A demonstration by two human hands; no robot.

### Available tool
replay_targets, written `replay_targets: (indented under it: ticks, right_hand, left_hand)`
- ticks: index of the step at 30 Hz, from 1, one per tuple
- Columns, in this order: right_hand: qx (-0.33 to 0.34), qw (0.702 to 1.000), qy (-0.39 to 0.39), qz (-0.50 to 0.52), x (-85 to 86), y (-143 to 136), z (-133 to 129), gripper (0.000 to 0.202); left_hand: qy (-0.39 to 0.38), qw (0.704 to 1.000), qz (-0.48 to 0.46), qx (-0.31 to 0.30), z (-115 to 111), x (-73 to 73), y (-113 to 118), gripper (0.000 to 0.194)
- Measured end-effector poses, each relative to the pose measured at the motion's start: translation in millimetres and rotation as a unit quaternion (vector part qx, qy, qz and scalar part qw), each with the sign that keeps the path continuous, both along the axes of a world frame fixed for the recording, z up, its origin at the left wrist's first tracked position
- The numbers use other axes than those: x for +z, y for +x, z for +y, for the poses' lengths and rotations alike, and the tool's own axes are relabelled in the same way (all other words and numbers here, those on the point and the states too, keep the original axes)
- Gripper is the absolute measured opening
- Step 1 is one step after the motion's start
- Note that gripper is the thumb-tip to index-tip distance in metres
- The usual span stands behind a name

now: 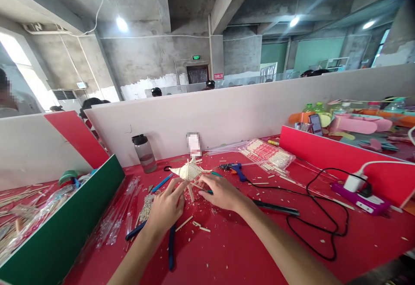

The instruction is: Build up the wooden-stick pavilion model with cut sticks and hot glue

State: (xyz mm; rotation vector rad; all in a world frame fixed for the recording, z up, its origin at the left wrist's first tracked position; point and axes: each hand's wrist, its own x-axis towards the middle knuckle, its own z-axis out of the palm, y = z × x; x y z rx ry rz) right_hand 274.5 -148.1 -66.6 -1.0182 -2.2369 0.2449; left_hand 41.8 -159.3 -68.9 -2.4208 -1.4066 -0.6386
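A small pointed roof-like piece made of pale wooden sticks (188, 171) stands near the middle of the red table. My left hand (170, 203) is at its near left side, fingers bent and fingertips at the piece's lower edge. My right hand (218, 190) is at its near right side, thumb and forefinger closed together around a thin stick (197, 185) below the roof. Whether the left fingertips grip anything is too small to tell. Dark-handled pliers (171, 248) lie partly under my left hand and wrist.
A blue glue gun (238, 171) with a black cord lies right of centre. Bundled sticks (267, 155), a bottle (144, 153), plastic sleeves (119, 211), a black-handled tool (275, 207) and a purple power strip (359, 197) are around. A green divider (65, 224) stands left.
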Motion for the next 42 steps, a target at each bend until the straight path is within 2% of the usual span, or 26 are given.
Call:
replay_targets:
  ticks: [5,9,12,14,16,18,21,27,38,42]
  right_hand:
    - [-0.013,1.0,0.014,-0.013,-12.8,-9.4,5.5,0.009]
    - [-0.001,1.0,0.012,0.008,-17.7,-12.1,8.6,0.011]
    - [0.005,0.999,-0.001,0.032,-17.2,-11.9,8.8,0.011]
    - [0.005,0.999,-0.007,0.044,-15.2,-11.1,8.0,0.009]
    - [0.005,0.999,-0.007,0.051,-13.1,-9.9,7.3,0.008]
    - [0.006,0.999,-0.005,0.054,-11.9,-8.7,6.9,0.007]
    - [0.009,0.998,-0.003,0.056,-12.4,-7.7,7.4,0.005]
    - [0.016,0.998,0.006,0.059,-15.0,-7.9,9.5,0.006]
    - [0.004,0.998,0.012,0.066,-16.7,-8.4,10.6,0.007]
    - [-0.001,0.998,0.01,0.067,-17.1,-8.3,10.9,0.007]
  left_hand:
    - [-0.006,1.0,-0.001,-0.002,-0.8,0.2,0.9,0.043]
    - [-0.006,0.999,-0.038,-0.022,2.0,1.3,-6.3,0.045]
    - [-0.002,0.995,-0.098,0.022,15.1,-1.2,-24.1,0.04]
    - [-0.003,0.992,-0.104,0.07,28.7,-7.4,-40.9,0.037]
    - [0.019,0.991,-0.068,0.111,43.2,-17.1,-58.1,0.037]
    - [0.026,0.992,-0.018,0.123,55.7,-27.7,-71.8,0.037]
    - [-0.013,0.991,0.035,0.13,67.9,-39.5,-81.2,0.037]
    - [-0.045,0.986,0.058,0.146,76.7,-43.3,-76.2,0.037]
    - [-0.106,0.974,0.098,0.173,72.1,-35.2,-66.0,0.026]
    - [-0.111,0.97,0.093,0.197,68.6,-30.6,-61.6,0.029]
